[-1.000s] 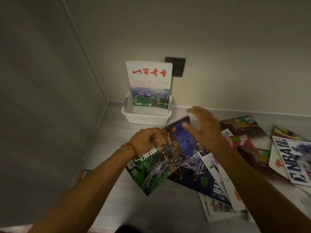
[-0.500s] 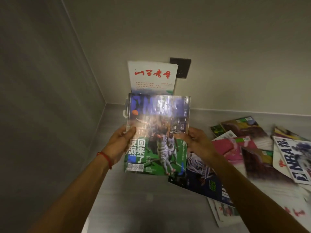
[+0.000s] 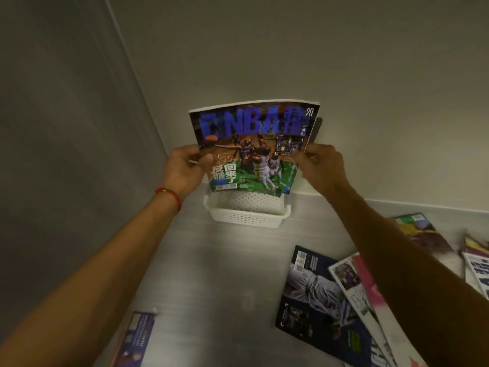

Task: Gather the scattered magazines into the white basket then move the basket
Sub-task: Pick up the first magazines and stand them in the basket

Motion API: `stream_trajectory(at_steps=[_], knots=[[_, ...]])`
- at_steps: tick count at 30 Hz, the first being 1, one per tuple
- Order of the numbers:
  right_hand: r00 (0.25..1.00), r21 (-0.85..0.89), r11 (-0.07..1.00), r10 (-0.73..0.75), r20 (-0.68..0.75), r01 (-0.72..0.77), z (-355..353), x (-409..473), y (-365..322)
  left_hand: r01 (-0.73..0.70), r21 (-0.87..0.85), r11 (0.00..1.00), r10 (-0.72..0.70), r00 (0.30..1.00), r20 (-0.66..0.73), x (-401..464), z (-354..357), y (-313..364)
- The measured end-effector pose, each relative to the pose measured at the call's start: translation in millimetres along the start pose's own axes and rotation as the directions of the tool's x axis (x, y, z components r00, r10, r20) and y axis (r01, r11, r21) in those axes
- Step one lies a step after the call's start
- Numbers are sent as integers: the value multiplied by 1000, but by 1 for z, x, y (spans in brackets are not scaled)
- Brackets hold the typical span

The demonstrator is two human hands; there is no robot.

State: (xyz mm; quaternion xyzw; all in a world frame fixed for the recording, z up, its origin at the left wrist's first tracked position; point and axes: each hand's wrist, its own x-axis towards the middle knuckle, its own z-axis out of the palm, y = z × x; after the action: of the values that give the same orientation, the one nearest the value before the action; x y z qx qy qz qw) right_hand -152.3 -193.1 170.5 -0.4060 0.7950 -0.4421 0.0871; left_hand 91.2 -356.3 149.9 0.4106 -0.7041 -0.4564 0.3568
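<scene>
I hold an NBA magazine (image 3: 254, 147) with a blue title and a green court on its cover upright, right over the white basket (image 3: 247, 217) in the far corner. My left hand (image 3: 186, 170) grips its left edge and my right hand (image 3: 321, 168) grips its right edge. Its lower edge sits at the basket's rim. The magazine hides the white one that stood in the basket. Several more magazines (image 3: 341, 308) lie spread on the grey surface at the right.
Grey walls close in the corner on the left and behind the basket. One purple-covered magazine (image 3: 136, 339) lies at the near left by my left forearm. More magazines (image 3: 476, 263) pile at the far right edge.
I lifted the NBA magazine from the pile, turned it upright with both hands and carried it forward to the basket. The view has moved closer to the corner.
</scene>
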Motion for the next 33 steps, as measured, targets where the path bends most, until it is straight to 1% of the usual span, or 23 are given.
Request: stream_trajectory(at_steps=[3, 6, 9, 11, 14, 18, 19, 22, 23, 27, 30, 31, 32, 33], knots=[[1000, -32, 999, 21, 15, -21, 15, 17, 12, 100, -30, 995, -102, 993, -61, 23, 19, -19], [999, -80, 996, 41, 23, -39, 30, 22, 34, 193, -63, 979, -198, 978, -72, 40, 37, -44], [996, -72, 994, 84, 38, -81, 44, 24, 56, 271, -118, 955, -281, 956, -87, 51, 50, -62], [992, -78, 991, 114, 51, -110, 53, 26, 66, 305, -109, 946, -315, 944, -97, 55, 56, -70], [984, -33, 984, 174, 42, -172, 66, 31, 74, 331, -130, 935, -347, 929, -128, 60, 65, -77], [968, -5, 969, 248, 28, -248, 82, 35, 82, 381, -248, 891, -414, 905, -98, 64, 76, -79], [963, -2, 963, 270, 18, -270, 84, 36, 82, 393, -234, 889, -423, 901, -93, 65, 77, -80], [937, 73, 936, 347, -26, -345, 88, 38, 82, 395, -85, 915, -400, 915, -55, 61, 78, -81], [933, 90, 931, 358, -28, -354, 88, 39, 81, 387, -75, 919, -390, 920, -40, 59, 78, -80], [932, 105, 926, 362, 26, -363, 87, 37, 79, 355, -140, 924, -354, 935, 34, 53, 82, -75], [916, 163, 901, 394, 78, -401, 81, 28, 78, 394, -230, 890, -381, 919, 104, 48, 79, -70], [910, 180, 892, 404, 89, -414, 78, 23, 78, 402, -204, 893, -383, 915, 124, 46, 77, -67], [911, 182, 893, 402, 92, -413, 73, 18, 78, 399, -109, 910, -386, 914, 122, 43, 74, -64], [919, 151, 907, 385, 90, -394, 67, 12, 78, 390, 26, 920, -391, 915, 95, 39, 72, -61]])
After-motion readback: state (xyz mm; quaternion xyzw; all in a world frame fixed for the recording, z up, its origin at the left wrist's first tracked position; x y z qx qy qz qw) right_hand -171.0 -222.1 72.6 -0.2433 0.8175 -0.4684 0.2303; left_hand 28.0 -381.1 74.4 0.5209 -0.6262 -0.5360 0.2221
